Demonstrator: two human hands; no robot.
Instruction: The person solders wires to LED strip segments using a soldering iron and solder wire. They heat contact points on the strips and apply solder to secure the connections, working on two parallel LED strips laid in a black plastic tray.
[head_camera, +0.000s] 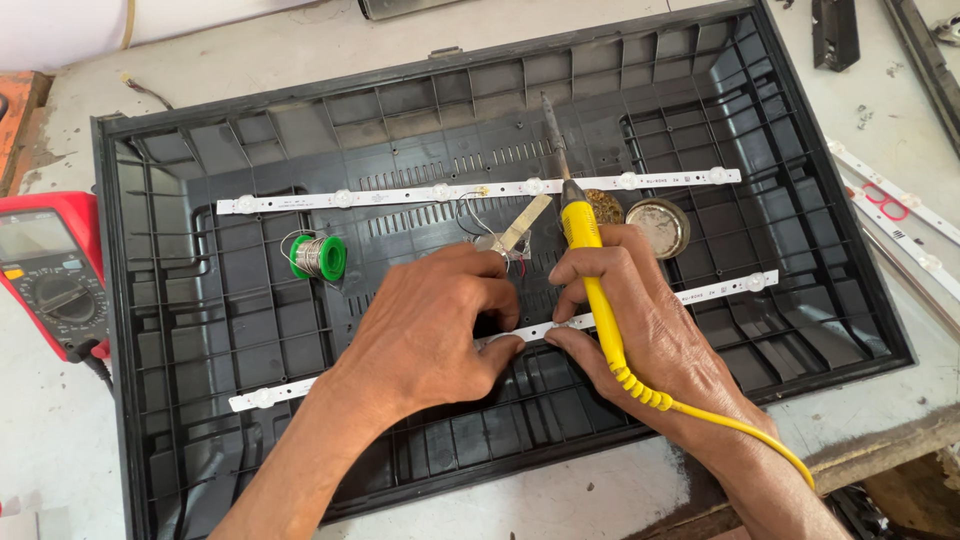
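Two hands: both pinch the thin white LED strip lying across the black ribbed plastic panel.
Left hand: fingertips closed on the strip.
Right hand: grips the yellow-handled soldering iron while pinching the strip beside the left hand.
Handling: the strip looks light, bendy and fragile; best held by its edges.

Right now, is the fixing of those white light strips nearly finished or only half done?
Seems about midway. Done: the upper strip lies whole in the black panel, thin wires at its middle. In hand: both hands pinch the lower strip at its middle; the right hand also holds the yellow soldering iron, tip up. Left: that spot shows no wires or fresh solder; the solder spool lies untouched.
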